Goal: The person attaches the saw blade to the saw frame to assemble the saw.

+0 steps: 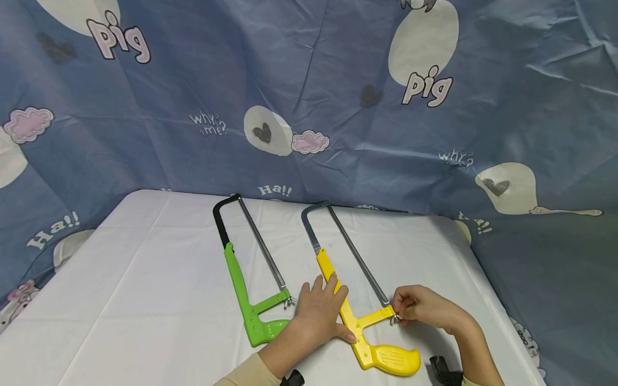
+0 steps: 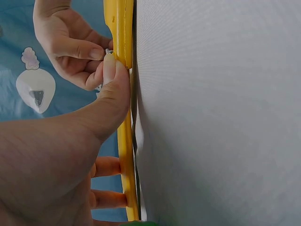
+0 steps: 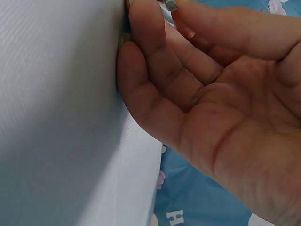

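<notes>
A yellow hacksaw (image 1: 393, 360) lies on the white-covered table, its dark metal bow pointing away. My left hand (image 1: 316, 316) rests on its yellow frame with the fingers spread; in the left wrist view the thumb and fingertips press the frame (image 2: 125, 141). At the end of the short yellow arm, my right hand (image 1: 427, 308) pinches a small metal wing nut (image 1: 395, 320) between thumb and fingers. The right wrist view shows only a bit of that metal (image 3: 170, 5). A green hacksaw (image 1: 236, 273) lies to the left, its handle partly hidden by my left forearm.
The table (image 1: 120, 300) is spread with a white cloth. Blue printed fabric (image 1: 338, 107) hangs behind and beside it. A black wrist device (image 1: 445, 371) shows near my right wrist, and another black piece (image 1: 293, 378) by my left sleeve. The green saw has its own wing nut (image 1: 289, 303).
</notes>
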The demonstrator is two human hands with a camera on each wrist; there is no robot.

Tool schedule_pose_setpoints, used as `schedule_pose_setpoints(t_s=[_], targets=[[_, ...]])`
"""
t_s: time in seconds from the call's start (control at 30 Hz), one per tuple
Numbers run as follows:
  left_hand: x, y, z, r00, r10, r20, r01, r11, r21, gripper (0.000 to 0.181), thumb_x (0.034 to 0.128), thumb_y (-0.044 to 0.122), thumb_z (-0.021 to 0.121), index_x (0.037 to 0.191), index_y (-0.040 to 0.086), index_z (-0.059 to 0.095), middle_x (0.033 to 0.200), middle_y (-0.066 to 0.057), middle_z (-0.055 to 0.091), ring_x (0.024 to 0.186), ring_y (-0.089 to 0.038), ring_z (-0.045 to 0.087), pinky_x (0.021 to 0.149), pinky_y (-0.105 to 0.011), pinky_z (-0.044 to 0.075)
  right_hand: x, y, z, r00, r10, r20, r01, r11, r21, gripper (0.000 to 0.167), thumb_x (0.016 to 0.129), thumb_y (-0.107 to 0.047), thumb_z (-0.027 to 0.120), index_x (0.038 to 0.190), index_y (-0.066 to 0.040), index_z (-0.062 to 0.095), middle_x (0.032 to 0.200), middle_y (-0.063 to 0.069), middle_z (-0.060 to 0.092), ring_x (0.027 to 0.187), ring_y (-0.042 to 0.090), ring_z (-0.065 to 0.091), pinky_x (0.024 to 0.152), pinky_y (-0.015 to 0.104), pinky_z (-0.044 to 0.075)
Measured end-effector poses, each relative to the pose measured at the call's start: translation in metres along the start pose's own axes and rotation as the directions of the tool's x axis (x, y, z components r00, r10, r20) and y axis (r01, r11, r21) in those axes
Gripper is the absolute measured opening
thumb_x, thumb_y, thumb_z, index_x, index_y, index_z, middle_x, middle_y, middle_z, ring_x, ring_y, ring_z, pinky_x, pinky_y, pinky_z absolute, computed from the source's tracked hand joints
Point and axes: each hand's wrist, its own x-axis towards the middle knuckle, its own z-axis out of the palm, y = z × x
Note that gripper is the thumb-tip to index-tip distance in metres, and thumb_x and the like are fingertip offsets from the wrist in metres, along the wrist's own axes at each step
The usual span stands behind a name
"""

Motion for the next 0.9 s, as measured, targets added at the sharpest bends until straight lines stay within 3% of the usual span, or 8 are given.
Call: schedule_pose_setpoints(t_s=[0.43,0.9], targets=[[-0.0012,-0.0005,-0.0010,1.000,0.002,0.008,-0.001,1.000,-0.005,0.099,0.0571,0.084,0.067,0.133,0.022,0.053,0.153,-0.009,0.044,0.136,-0.037,0.047,0.099,-0.054,0.047,0.0019,-0.0011,0.0025,0.998,0.032,-0.045,-0.032,0.999,-0.003,0.015,0.083,0.011,0.056,0.097,0.005,0.059,0.081,0.010,0.060,0.077,0.022,0.063,0.070,0.036,0.059],[-0.0030,0.0006,-0.0036,1.000,-0.001,0.005,0.001,1.000,0.015,0.099,0.0560,0.086,0.065,0.132,0.024,0.053,0.151,-0.008,0.045,0.135,-0.035,0.048,0.097,-0.052,0.048,0.0033,-0.0005,0.0055,0.996,0.030,-0.085,-0.039,0.993,-0.115,0.015,0.081,0.006,0.062,0.095,0.001,0.062,0.079,0.008,0.060,0.071,0.020,0.057,0.062,0.034,0.054]])
